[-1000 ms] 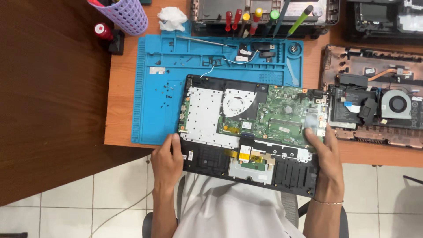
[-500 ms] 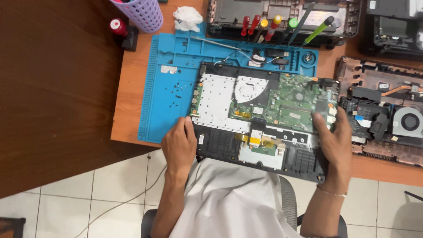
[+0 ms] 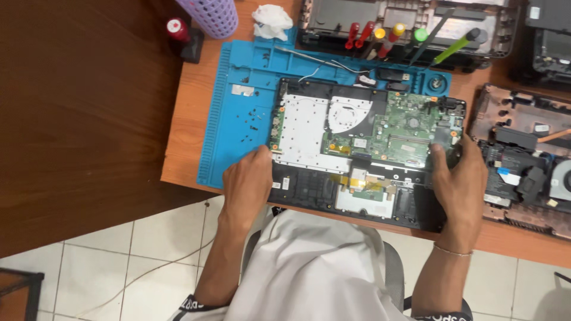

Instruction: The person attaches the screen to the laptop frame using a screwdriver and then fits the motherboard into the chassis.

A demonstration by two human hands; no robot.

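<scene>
Both my hands grip the opened laptop [image 3: 363,160] at the centre of the frame.

My left hand [image 3: 248,184] clamps the laptop's lower left edge, fingers curled over its rim, and my right hand [image 3: 461,178] clamps the right edge the same way, thumb pressed on top near the green board [image 3: 404,128]. The laptop lies bottom-up with its cover off, a silver plate [image 3: 303,128] on its left half and the board on its right, resting on the blue mat [image 3: 238,119] on the desk [image 3: 184,119]. Small screws [image 3: 253,116] lie scattered on the mat left of the laptop. Above it stands a row of screwdrivers [image 3: 386,35]; a lilac basket [image 3: 211,15] and a crumpled tissue [image 3: 270,21] sit at upper left. Another stripped chassis [image 3: 523,160] lies just right of my right hand.
</scene>
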